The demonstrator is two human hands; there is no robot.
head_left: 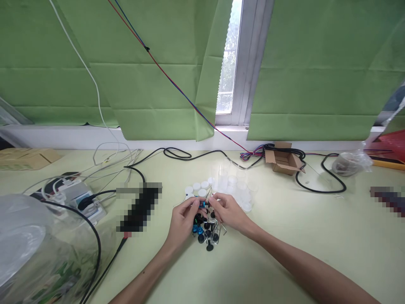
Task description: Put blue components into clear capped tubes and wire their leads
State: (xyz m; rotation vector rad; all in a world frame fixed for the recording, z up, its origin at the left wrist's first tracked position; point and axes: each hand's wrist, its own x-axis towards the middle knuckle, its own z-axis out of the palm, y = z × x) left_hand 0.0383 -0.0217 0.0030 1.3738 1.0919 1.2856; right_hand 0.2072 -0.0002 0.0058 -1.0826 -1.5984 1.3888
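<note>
My left hand (184,216) is closed in a pinch around a small blue-and-black part (204,204). The thumb and fingers of my right hand (227,210) pinch the black end of this same part from the other side. Just below both hands lies a pile of black parts with round heads (209,245), mixed with shiny blue pieces (198,229) and bent metal hex keys (224,229). Fingers hide some of the pile and the exact shape of the held part. Behind the hands are white round caps (196,186) and clear plastic containers (222,177).
An open cardboard box (284,164) sits at the back beside a coiled black cable (332,191). Left stand a power strip (84,200) with cords and a large clear plastic bag (69,261). Right is a bagged cup (349,162). Green blinds (158,93) hang behind.
</note>
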